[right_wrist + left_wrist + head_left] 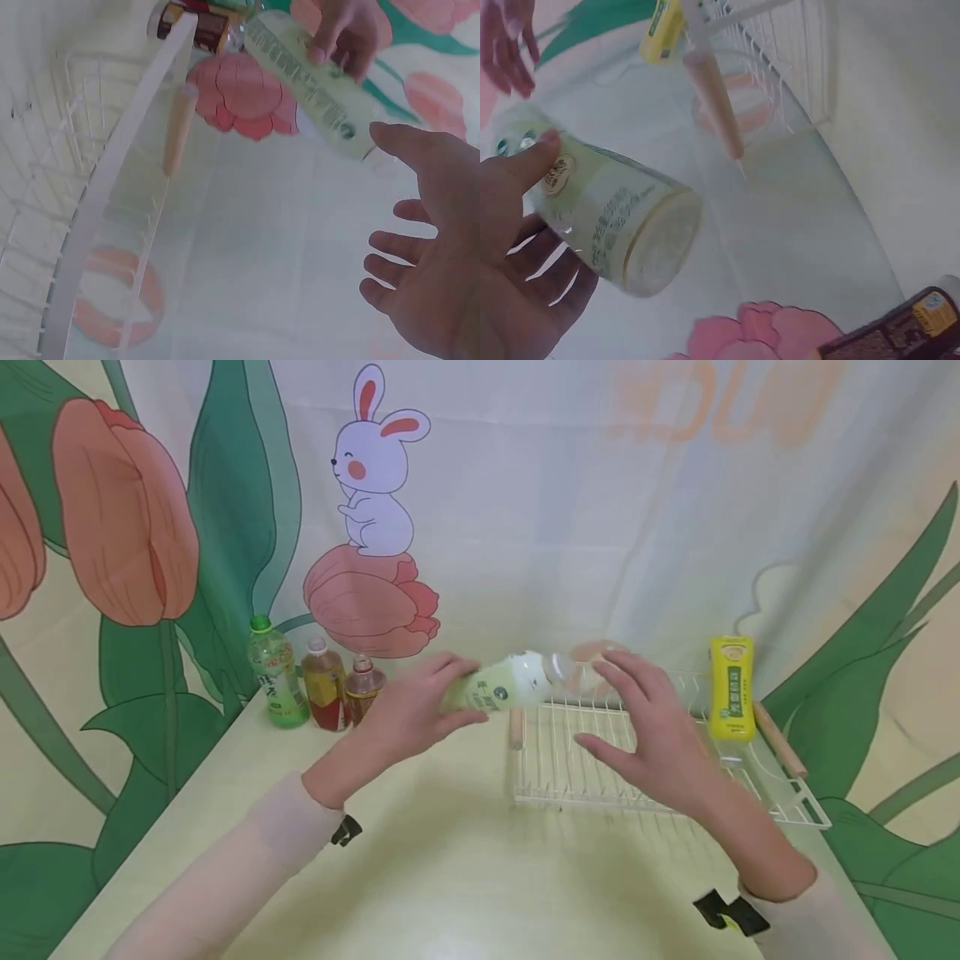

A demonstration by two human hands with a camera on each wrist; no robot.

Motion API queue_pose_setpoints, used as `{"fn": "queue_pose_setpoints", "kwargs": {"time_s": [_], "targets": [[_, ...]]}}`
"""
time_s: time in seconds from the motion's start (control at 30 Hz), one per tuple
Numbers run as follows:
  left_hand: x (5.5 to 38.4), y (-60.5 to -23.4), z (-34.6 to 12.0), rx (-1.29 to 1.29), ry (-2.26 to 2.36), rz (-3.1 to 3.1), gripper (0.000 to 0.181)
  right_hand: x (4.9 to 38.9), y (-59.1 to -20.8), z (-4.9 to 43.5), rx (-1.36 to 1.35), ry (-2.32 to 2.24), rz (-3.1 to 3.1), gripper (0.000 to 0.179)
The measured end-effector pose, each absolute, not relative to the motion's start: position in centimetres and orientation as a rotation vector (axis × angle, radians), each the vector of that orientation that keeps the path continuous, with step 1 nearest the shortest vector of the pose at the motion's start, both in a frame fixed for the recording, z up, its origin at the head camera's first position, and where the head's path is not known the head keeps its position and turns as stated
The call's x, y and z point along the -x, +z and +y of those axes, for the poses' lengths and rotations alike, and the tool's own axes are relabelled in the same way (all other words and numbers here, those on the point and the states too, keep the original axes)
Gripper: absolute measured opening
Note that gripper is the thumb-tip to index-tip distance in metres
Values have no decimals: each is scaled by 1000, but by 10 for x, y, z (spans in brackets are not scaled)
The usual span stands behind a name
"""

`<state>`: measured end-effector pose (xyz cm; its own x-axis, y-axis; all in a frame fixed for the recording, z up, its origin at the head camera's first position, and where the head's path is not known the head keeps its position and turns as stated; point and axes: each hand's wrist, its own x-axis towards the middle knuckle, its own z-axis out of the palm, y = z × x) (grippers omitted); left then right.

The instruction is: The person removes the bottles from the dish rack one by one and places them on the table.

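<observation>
My left hand (420,702) grips a pale green labelled bottle (498,685), fingers and thumb around its body. The bottle lies almost level in the air, its neck pointing right and its base (664,244) showing in the left wrist view. Near the neck, my right hand (660,735) has its fingers spread and slightly bent, with nothing held. In the right wrist view the thumb of that hand (442,247) overlaps the neck end; whether it touches I cannot tell.
A white wire rack (585,797) with wooden handles stands on the table at right, a yellow packet (731,689) upright in it. At the back left are a green bottle (279,677), a red-and-yellow labelled bottle (326,689) and a dark drink bottle (363,685). A printed curtain (510,510) hangs behind.
</observation>
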<state>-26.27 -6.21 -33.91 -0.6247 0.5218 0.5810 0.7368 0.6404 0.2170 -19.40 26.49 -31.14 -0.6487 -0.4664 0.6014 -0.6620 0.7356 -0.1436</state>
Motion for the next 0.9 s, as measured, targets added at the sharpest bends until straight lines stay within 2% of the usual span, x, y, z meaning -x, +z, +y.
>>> {"fn": "queue_pose_setpoints", "kwargs": {"time_s": [0.13,0.3,0.53,0.9], "targets": [[285,-346,-77,801,-1019,-2392,66,195,-307,293,-688,625,-2467,86],[316,-376,-92,587,-1356,-2383,66,206,-307,330,-487,763,-2533,84],[334,-422,-112,292,-1291,-2506,69,236,-329,377,-235,879,-2545,84],[336,-445,-105,247,-1205,-2567,73,264,-381,450,217,1103,-2592,100]]}}
